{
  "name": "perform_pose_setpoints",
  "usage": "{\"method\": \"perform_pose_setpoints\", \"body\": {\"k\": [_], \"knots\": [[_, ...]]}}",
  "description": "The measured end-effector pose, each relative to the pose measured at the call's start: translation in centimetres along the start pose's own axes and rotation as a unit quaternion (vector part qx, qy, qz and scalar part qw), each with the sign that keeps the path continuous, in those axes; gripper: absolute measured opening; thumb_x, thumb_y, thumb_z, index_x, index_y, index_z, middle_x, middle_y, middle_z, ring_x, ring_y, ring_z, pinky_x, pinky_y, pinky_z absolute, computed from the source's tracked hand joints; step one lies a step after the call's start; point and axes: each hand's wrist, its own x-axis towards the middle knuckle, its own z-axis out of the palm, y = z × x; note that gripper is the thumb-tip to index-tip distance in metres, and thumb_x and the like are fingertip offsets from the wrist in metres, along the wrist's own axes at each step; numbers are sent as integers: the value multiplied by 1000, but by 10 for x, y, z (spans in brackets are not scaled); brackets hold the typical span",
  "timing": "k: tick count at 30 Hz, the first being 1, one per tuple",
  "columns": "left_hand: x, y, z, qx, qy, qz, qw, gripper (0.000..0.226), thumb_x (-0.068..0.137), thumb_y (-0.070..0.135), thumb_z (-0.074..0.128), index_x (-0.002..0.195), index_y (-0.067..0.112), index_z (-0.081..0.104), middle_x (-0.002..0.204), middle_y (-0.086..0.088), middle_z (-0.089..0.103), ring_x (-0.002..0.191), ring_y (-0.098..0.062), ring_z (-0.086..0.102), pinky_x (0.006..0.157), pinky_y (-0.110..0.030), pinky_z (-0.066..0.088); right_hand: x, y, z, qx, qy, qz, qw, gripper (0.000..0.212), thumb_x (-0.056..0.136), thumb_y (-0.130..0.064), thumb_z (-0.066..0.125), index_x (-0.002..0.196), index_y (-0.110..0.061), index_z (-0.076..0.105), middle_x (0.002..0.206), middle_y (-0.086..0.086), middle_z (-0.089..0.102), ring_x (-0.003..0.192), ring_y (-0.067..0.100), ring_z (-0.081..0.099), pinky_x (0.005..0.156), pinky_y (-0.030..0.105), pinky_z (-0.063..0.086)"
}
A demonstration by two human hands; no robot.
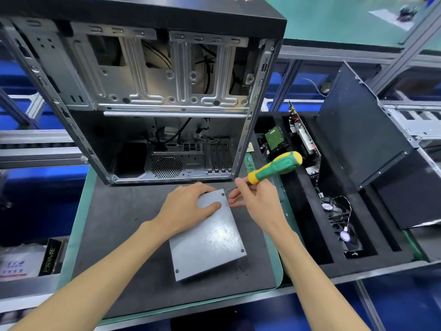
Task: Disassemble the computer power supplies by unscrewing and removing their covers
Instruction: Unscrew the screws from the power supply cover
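A grey metal power supply (pixel 210 237) lies flat on the dark mat (pixel 114 235), its cover facing up with screws at the corners. My left hand (pixel 188 206) rests on its far left corner, fingers spread over the top and edge. My right hand (pixel 253 199) grips a screwdriver with a green and yellow handle (pixel 274 167). The shaft slants down to the left, toward the screw at the far right corner (pixel 223 194). My fingers hide the tip.
An open, empty computer case (pixel 167 103) stands upright just behind the mat. At the right, a black foam tray (pixel 298 230) holds a hard drive (pixel 274 139), circuit cards and a fan (pixel 343 230). A black side panel (pixel 362 134) leans behind it. Boxes lie at the lower left.
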Motion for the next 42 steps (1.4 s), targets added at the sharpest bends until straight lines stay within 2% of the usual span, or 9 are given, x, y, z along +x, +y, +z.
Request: {"method": "perform_pose_setpoints", "body": {"k": [13,17,23,27,31,33,36,39,42], "knots": [[1,0,0,16,-8,-4,1000,38,87,61,58,120,42,63,114,27,62,103,0,58,81,-25,37,4,4,1,-12,-23,-1,1000,21,104,-16,61,85,-8,64,72,10,74,67,26,75,65,36,64],[0,1,-3,18,-33,6,999,38,89,58,58,123,41,61,116,25,61,107,-2,58,84,-28,43,11,-2,4,-138,-45,-51,988,18,103,-21,61,88,-11,61,68,1,72,61,14,73,67,40,65],[8,47,-70,-242,60,145,958,42,99,16,52,141,23,50,130,5,57,113,-14,62,97,-32,51,30,-37,-5,-311,-201,-92,924,21,101,-14,57,84,-24,52,76,-1,73,66,13,74,76,39,63],[29,86,-129,27,-46,320,946,47,96,11,56,140,28,54,133,6,51,107,-12,59,93,-29,51,37,-50,-11,-336,-253,-98,902,18,103,-16,58,86,-12,59,76,-2,72,69,16,75,76,37,64],[44,109,-151,170,-84,309,932,28,94,37,58,116,21,66,95,5,52,79,-14,51,71,-27,38,32,-49,-15,-327,-251,-84,907,17,99,-26,67,91,-14,60,74,-3,71,67,19,74,74,38,62],[49,114,-152,281,-66,277,917,51,88,66,39,89,19,57,75,6,50,69,-20,51,61,-31,34,26,-42,-14,-347,-178,-105,915,35,92,-43,73,79,-20,50,64,-7,67,56,13,65,60,30,55],[46,122,-143,455,10,241,857,78,83,74,-1,71,16,51,58,2,43,53,-21,47,51,-29,27,20,-32,-3,-405,-106,-145,896,52,98,-53,60,61,-21,44,52,-4,55,53,18,51,53,33,42],[41,122,-134,415,54,227,879,72,89,73,10,94,16,55,83,0,54,60,-21,52,50,-30,30,21,-29,3,-422,-133,-137,886,52,104,-39,51,61,-10,53,62,10,60,65,35,56,64,41,51],[38,122,-140,262,-81,279,920,28,97,41,52,122,27,51,118,2,47,82,-21,56,69,-38,48,27,-28,0,-403,-164,-119,893,46,99,-34,51,63,-7,51,62,10,60,62,32,56,62,42,48]]}}
